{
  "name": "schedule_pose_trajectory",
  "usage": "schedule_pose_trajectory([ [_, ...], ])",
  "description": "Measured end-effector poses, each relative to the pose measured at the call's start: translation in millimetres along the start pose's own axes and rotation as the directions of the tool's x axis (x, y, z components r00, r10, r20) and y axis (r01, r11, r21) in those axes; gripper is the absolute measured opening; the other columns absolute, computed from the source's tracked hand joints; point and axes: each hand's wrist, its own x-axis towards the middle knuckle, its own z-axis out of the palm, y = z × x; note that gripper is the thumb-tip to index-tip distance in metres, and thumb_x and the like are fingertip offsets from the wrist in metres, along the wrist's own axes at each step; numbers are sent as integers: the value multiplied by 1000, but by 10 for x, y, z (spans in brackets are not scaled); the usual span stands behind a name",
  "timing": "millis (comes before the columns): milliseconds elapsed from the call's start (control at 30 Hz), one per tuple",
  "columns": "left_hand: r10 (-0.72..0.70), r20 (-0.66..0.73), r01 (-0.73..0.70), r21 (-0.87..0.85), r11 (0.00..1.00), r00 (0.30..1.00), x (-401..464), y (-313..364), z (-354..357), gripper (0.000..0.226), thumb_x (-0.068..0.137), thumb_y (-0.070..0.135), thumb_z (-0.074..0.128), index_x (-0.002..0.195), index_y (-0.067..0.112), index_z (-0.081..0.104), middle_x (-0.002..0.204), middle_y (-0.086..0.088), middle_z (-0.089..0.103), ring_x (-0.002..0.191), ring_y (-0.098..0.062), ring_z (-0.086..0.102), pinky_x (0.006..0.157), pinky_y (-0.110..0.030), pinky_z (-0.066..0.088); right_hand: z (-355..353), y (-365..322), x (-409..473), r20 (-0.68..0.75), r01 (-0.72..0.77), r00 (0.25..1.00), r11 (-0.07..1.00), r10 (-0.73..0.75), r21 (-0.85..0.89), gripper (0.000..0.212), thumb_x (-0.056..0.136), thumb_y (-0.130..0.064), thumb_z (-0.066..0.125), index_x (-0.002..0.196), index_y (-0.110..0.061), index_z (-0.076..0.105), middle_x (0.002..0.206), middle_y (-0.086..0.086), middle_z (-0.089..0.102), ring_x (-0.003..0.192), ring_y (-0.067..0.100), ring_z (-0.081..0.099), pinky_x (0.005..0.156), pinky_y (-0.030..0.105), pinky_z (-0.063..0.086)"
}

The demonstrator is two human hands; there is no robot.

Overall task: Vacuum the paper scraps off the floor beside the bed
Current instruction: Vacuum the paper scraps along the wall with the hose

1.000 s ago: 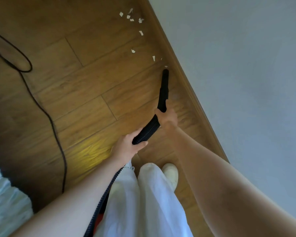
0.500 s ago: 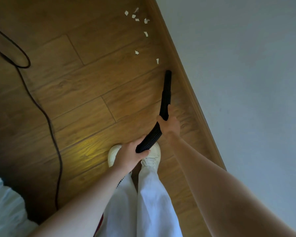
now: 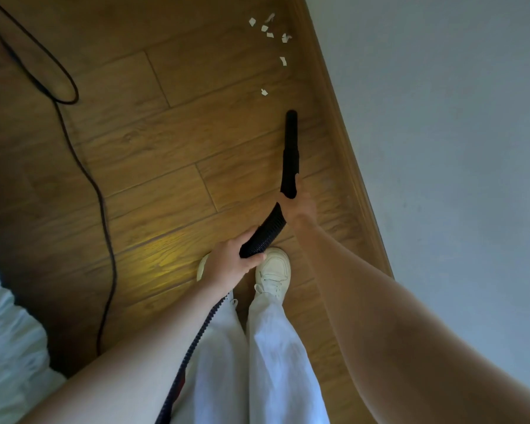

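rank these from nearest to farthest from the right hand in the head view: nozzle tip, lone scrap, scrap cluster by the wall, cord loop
1. nozzle tip, straight ahead of the right hand
2. lone scrap, just beyond the tip, slightly left
3. scrap cluster, farther along the baseboard
4. cord loop, far left

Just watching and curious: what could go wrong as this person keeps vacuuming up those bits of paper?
The nozzle points along the skirting board, so it may pass beside the nearest paper scrap, which lies off to one side. The power cord loops across the floor near the shoes, a possible trip hazard.
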Motion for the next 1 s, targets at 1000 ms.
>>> schedule_pose_trajectory([
  [1000,-30,-106,23,-67,998,994,172,66,-29,62,84,33,70,141,34,43,104,6,70,68,-9,61,67,-31,57,29,-280,284,17,70,998,992,-69,-108,65,94,-32,54,152,-25,24,136,7,54,112,23,58,78,26,47],
])
